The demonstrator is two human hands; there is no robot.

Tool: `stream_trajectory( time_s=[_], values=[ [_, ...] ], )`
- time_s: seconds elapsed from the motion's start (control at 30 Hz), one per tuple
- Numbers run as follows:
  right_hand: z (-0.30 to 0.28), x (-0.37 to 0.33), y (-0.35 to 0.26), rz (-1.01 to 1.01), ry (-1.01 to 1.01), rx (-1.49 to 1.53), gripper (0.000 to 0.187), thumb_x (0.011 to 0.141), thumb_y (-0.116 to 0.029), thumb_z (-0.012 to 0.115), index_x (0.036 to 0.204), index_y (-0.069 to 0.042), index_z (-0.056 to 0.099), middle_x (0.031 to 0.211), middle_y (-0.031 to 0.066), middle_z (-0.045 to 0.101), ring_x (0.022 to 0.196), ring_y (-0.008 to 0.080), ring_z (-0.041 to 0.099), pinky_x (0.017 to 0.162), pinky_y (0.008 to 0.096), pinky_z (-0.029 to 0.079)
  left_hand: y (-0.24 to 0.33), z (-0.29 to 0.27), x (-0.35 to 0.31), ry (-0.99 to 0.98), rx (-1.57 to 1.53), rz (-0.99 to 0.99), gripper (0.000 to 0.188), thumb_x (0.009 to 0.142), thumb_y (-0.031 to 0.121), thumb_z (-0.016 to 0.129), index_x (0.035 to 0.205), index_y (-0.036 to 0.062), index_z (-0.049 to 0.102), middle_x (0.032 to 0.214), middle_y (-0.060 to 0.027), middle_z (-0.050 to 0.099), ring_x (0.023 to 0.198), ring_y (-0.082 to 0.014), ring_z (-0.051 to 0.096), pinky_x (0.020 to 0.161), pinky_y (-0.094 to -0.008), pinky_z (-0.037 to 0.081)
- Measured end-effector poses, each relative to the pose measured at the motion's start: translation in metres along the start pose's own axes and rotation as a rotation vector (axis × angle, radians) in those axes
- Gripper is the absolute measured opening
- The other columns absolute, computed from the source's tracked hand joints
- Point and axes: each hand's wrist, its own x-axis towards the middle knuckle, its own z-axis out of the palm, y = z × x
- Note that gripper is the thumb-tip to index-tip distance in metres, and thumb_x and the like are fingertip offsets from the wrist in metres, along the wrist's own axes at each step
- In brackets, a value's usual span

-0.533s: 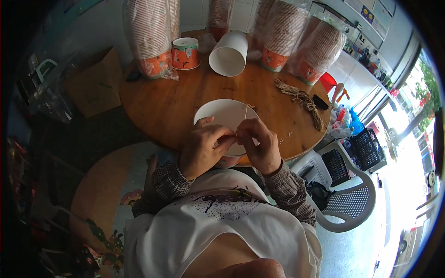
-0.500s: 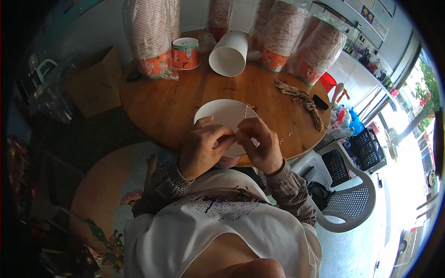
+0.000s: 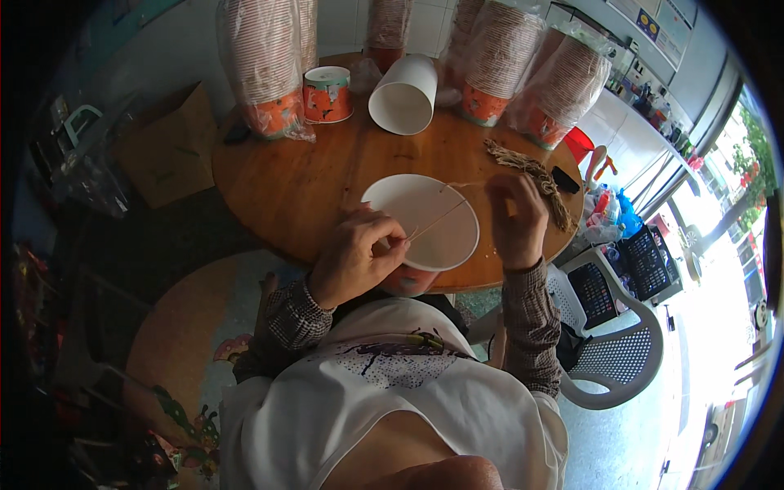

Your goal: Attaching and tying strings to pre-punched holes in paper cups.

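A large paper bucket (image 3: 420, 220), white inside and orange outside, stands at the table's near edge with its mouth up. My left hand (image 3: 359, 251) is closed at its left rim, thumb and forefinger pinching a thin string (image 3: 441, 220). The string runs slantwise across the bucket's mouth toward the far right rim, where a thin strand bends toward my right hand (image 3: 521, 214). That hand is raised right of the bucket, fingers curled and a little blurred, seemingly gripping the strand's end. A bundle of tan strings (image 3: 535, 175) lies just beyond it.
Plastic-wrapped stacks of paper buckets (image 3: 265, 65) line the back of the round wooden table (image 3: 286, 188). A white bucket lies on its side (image 3: 403, 102) next to a short orange tub (image 3: 328, 96). A black object (image 3: 564, 180) lies by the strings. A grey plastic chair (image 3: 616, 359) stands at right.
My hands were together over the bucket and are now apart. The right has moved right and outward, and string now stretches across the mouth. The bucket has shifted slightly right.
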Motion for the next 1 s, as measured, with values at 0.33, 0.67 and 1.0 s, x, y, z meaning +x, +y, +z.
stream_trajectory(
  time_s=[0.33,0.67,1.0],
  values=[
    [0.01,-0.028,0.043,0.379,-0.083,0.017,0.013,0.083,-0.002,0.062,0.095,-0.003,0.064,0.087,0.0131,0.064,0.075,0.0228,0.064,0.065,0.0303,0.051,-0.014,0.013,0.006,-0.016,-0.021,0.043,0.009,0.08,0.011,0.07,0.081,0.0057,0.062,0.078,-0.0053,0.065,0.079,-0.0221,0.063,0.091,-0.0372,0.04],
    [0.017,-0.024,-0.013,0.087,-0.667,0.206,0.014,0.081,-0.014,0.065,0.095,-0.01,0.067,0.079,0.0128,0.064,0.074,0.0286,0.063,0.067,0.0392,0.051,-0.018,0.019,0.003,0.007,-0.018,0.02,0.008,0.08,0.01,0.069,0.083,0.0057,0.063,0.078,-0.0059,0.065,0.075,-0.0239,0.064,0.096,-0.0407,0.037],
    [0.02,-0.024,-0.016,0.216,-0.628,0.503,0.01,0.079,-0.002,0.065,0.09,-0.002,0.063,0.083,0.0104,0.062,0.076,0.0233,0.063,0.068,0.0331,0.05,-0.017,0.018,0.002,-0.059,-0.058,-0.029,0.01,0.082,0.015,0.07,0.085,0.0063,0.064,0.081,-0.0046,0.066,0.079,-0.0211,0.064,0.1,-0.0409,0.035]
  ],
)
